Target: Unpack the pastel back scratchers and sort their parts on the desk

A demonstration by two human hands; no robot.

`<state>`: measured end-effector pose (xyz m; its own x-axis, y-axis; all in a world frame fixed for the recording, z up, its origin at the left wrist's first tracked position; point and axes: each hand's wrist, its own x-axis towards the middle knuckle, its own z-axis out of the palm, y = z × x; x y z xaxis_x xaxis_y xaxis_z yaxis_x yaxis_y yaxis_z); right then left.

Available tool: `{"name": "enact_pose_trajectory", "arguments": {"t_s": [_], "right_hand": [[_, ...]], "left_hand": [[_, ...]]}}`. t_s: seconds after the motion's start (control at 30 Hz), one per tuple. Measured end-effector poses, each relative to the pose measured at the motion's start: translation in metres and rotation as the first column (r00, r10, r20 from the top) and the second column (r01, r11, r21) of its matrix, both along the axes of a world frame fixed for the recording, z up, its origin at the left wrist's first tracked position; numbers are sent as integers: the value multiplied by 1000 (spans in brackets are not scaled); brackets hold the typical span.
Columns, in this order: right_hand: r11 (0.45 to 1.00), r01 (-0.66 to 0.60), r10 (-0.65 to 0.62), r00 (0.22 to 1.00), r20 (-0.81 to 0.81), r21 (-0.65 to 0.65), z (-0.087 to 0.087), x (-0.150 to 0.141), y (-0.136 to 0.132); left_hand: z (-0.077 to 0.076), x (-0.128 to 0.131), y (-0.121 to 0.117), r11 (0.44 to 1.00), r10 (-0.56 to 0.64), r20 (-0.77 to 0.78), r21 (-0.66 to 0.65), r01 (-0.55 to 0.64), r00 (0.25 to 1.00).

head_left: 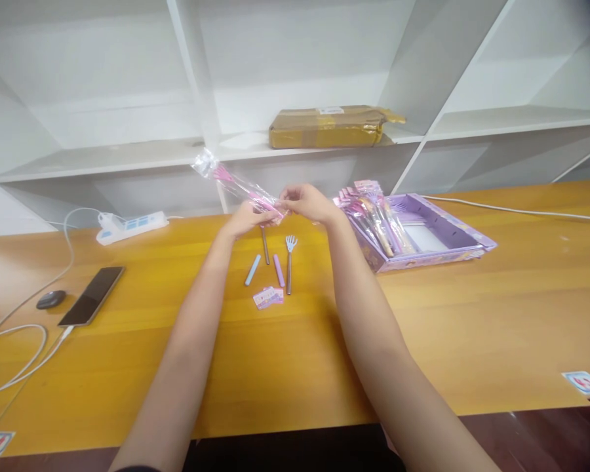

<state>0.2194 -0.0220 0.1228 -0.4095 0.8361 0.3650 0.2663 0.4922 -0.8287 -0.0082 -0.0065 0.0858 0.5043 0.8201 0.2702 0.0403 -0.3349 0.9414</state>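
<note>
A pink back scratcher [221,172] in a clear plastic wrapper [205,162] is held up above the table, its claw end pointing up and left. My left hand [246,220] is closed round its handle end. At the lower end of the wrapper, my right hand [309,202] pinches the plastic. On the table below lie a blue-clawed back scratcher [289,269] with a metal rod and another metal rod [266,250], whose far end is hidden by my left hand. Beside them are a blue tube [252,270], a purple tube [278,270] and small printed cards [268,298].
To the right, a purple display box [423,262] holds several wrapped back scratchers [381,223]. A taped carton [324,128] sits on the shelf behind. At left are a power strip [132,227], a phone [91,296], a black mouse [51,299] and white cables [44,334].
</note>
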Motion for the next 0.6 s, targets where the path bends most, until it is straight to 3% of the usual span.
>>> {"name": "enact_pose_trajectory", "arguments": {"t_s": [0.27, 0.43, 0.6], "right_hand": [[994, -64, 61, 998, -30, -86, -5, -3, -2], [989, -90, 85, 995, -46, -119, -8, -1, 1], [984, -125, 121, 992, -38, -124, -11, 3, 3]], "left_hand": [[2, -3, 0, 997, -5, -52, 72, 9, 999], [5, -1, -4, 1000, -1, -51, 14, 2, 999], [3, -2, -2, 999, 14, -48, 42, -11, 999]]}}
